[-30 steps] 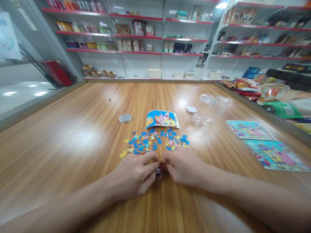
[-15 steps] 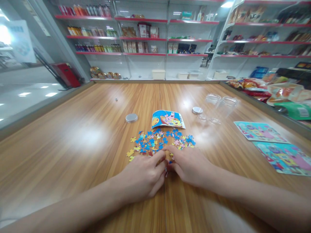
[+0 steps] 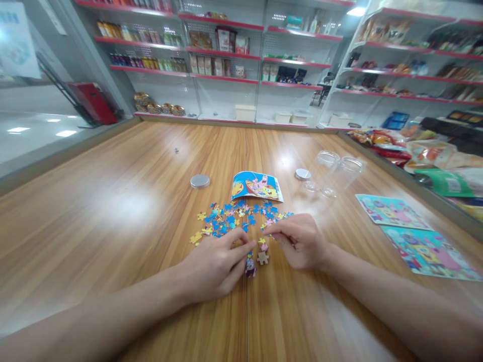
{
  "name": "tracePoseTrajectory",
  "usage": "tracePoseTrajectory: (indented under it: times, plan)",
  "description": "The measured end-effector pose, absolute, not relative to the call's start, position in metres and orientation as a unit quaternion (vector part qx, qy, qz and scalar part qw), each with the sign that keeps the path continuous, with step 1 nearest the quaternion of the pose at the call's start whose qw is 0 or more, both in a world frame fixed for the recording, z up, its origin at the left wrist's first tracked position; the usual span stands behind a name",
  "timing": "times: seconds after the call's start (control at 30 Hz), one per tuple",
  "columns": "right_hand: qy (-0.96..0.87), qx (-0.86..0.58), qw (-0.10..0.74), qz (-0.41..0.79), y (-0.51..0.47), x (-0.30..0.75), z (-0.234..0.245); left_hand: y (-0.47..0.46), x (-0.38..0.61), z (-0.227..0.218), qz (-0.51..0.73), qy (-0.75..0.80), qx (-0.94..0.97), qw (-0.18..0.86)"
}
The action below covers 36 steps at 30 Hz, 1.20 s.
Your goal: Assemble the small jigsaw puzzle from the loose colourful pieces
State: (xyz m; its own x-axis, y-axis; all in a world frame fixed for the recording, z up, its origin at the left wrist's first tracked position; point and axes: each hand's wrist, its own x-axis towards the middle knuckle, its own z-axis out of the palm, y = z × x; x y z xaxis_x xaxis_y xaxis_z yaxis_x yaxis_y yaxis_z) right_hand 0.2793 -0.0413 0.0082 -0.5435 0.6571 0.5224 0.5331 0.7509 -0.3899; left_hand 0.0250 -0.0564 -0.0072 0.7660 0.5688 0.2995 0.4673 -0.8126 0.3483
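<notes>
A loose spread of jigsaw puzzle pieces, mostly blue and yellow, lies in front of me. My left hand rests on the table with curled fingers at the edge of a small group of joined puzzle pieces, partly hidden by the fingers. Just right of that group lies one piece with its grey-brown back up, near a pink and yellow piece. My right hand hovers at the pile's right side, index finger stretched toward the pieces and thumb apart. Nothing shows between its fingers.
Behind the pile stands a curved cartoon picture sheet. Silver lids flank it. Two clear jars are at the right, beyond two cartoon picture cards. Packaged goods lie past the right edge.
My right hand has drawn away to the right from my left hand, uncovering the joined pieces and the face-down piece. My left hand has shifted slightly left in the view, which has also moved.
</notes>
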Motion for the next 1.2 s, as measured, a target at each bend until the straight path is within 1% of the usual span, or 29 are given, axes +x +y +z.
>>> tracePoseTrajectory:
  times: [0.1, 0.17, 0.23, 0.33, 0.47, 0.53, 0.67, 0.77, 0.93, 1.2]
  plan:
    - [-0.886, -0.306, 0.332, 0.105, -0.041, 0.279, 0.008, -0.056, 0.026, -0.006, 0.206, 0.284, 0.926, 0.142]
    - [-0.901, -0.278, 0.314, 0.112, -0.041, 0.276, 0.009, -0.056, 0.026, -0.003, 0.204, 0.296, 0.92, 0.157]
    - [-0.92, -0.266, 0.261, 0.117, -0.043, 0.274, 0.01, -0.057, 0.026, -0.001, 0.195, 0.307, 0.916, 0.167]
    - [-0.935, -0.289, 0.172, 0.109, -0.047, 0.271, 0.014, -0.059, 0.026, 0.001, 0.179, 0.311, 0.919, 0.167]
    - [-0.926, -0.349, 0.114, 0.095, -0.053, 0.267, 0.018, -0.059, 0.026, 0.003, 0.165, 0.307, 0.922, 0.169]
    - [-0.921, -0.358, 0.118, 0.103, -0.053, 0.266, 0.017, -0.058, 0.026, 0.004, 0.162, 0.305, 0.923, 0.169]
    - [-0.914, -0.342, 0.188, 0.116, -0.049, 0.265, 0.008, -0.057, 0.027, 0.004, 0.16, 0.306, 0.923, 0.168]
    - [-0.915, -0.324, 0.215, 0.11, -0.046, 0.265, 0.001, -0.057, 0.027, 0.004, 0.164, 0.306, 0.922, 0.169]
    - [-0.929, -0.29, 0.199, 0.116, -0.047, 0.267, 0.0, -0.056, 0.027, 0.003, 0.169, 0.304, 0.922, 0.171]
    - [-0.933, -0.291, 0.155, 0.146, -0.051, 0.266, 0.01, -0.058, 0.027, 0.004, 0.167, 0.305, 0.921, 0.176]
